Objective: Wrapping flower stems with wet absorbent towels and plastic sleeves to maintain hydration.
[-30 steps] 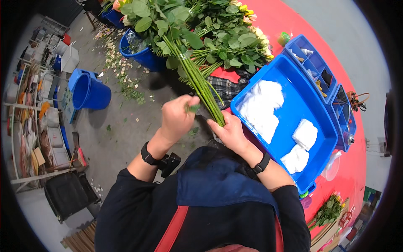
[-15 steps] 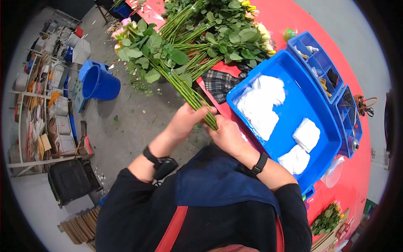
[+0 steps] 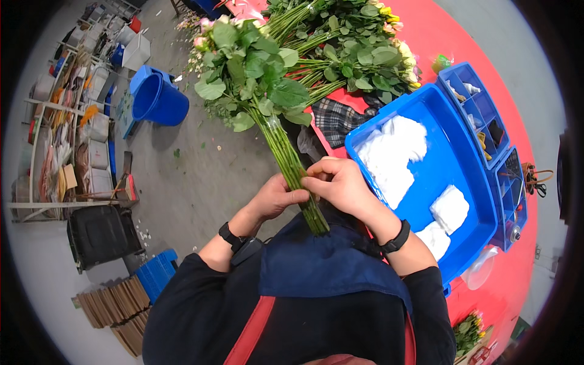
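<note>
A bunch of roses (image 3: 267, 131) with long green stems slants down toward my apron, its leaves and pale pink blooms pointing away to the upper left. My left hand (image 3: 275, 198) wraps the stems from the left side, thumb across them. From the right, my right hand (image 3: 340, 182) pinches the stems with thumb and forefinger at about the same height. Below both hands the cut stem ends stick out over the navy apron (image 3: 328, 261). Clear tape or wrap glints around the stems just beneath the leaves.
More rose bunches (image 3: 359, 55) lie on the red table (image 3: 517, 201) beyond. To the right sits a blue tray (image 3: 465, 243) with white wads (image 3: 392, 164), beside divided blue boxes (image 3: 477, 112). A blue bucket (image 3: 159, 100) stands on the floor, near shelving (image 3: 55, 152) at the left.
The bunch has come closer to my body and turned more upright, with more stem end below my hands. My right hand has moved from the stem ends up along the stems.
</note>
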A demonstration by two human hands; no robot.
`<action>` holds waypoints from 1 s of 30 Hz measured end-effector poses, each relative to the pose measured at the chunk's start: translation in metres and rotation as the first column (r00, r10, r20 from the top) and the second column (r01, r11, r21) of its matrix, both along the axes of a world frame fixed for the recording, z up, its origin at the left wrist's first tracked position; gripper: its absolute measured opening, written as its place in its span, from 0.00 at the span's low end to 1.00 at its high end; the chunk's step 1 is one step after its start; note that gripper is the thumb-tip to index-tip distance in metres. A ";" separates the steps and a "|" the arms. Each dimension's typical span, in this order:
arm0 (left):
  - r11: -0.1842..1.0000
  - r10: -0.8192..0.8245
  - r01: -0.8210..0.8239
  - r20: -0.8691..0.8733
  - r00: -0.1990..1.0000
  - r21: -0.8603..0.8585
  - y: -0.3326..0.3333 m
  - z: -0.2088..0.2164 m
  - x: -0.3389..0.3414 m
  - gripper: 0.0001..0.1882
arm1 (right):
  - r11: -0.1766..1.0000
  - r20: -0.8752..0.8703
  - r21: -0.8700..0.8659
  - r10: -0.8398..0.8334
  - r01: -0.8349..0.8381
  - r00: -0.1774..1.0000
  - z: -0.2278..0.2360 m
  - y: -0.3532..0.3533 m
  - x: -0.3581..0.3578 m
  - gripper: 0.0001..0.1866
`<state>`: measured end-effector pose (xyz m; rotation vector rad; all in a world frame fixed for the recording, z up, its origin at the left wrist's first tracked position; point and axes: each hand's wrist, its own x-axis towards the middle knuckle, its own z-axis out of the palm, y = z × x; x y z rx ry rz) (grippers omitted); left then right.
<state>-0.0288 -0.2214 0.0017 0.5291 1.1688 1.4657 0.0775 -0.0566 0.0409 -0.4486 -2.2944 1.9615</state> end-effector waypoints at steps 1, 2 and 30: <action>0.998 -0.060 0.059 0.041 0.997 0.031 -0.006 0.003 0.000 0.16 | 0.965 0.158 -0.262 0.061 -0.018 0.985 0.016 0.002 0.002 0.09; 0.998 -0.051 0.049 0.048 0.998 0.034 -0.009 0.006 0.004 0.16 | 0.965 0.165 -0.260 0.071 -0.026 0.984 0.019 0.003 0.005 0.09; 0.981 0.195 -0.193 -0.236 0.952 0.032 0.010 0.036 0.000 0.08 | 0.946 0.178 -0.267 0.236 -0.184 0.955 0.030 -0.007 0.024 0.11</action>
